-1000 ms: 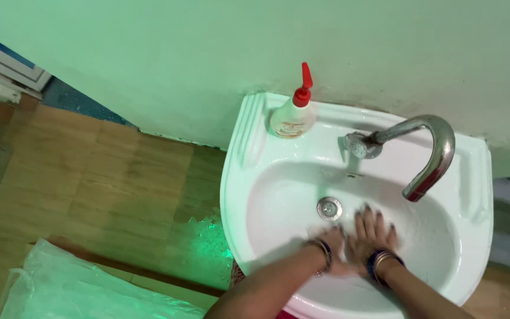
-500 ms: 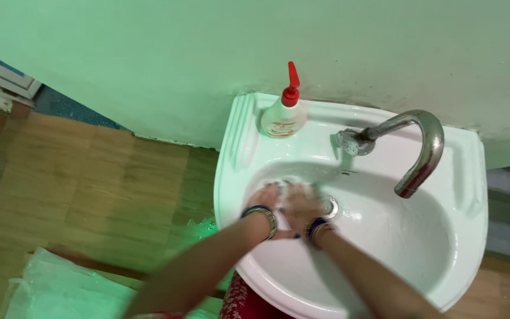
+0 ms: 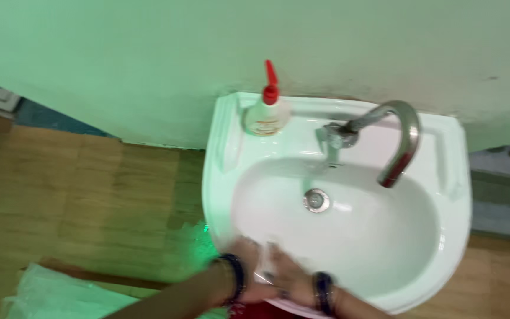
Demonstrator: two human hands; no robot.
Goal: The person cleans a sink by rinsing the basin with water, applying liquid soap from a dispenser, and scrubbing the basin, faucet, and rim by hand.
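Both hands are pressed flat, fingers spread, on the inner wall of the sink (image 3: 444, 177) at its near edge, towards the near-left corner. The left hand (image 3: 248, 267) and the right hand (image 3: 284, 277) lie just beside each other, open and grasping nothing; motion blur hides whether they touch. A dark bangle is worn on each wrist. The drain (image 3: 316, 200) is seen in the middle of the basin, well apart from the hands. A curved metal tap (image 3: 399, 136) is mounted at the far edge, and a bottle (image 3: 265, 115) with a red nozzle is stood at the far-left corner. A clear plastic sheet (image 3: 60, 292) is spread on the wooden floor (image 3: 90, 189) left of the sink.
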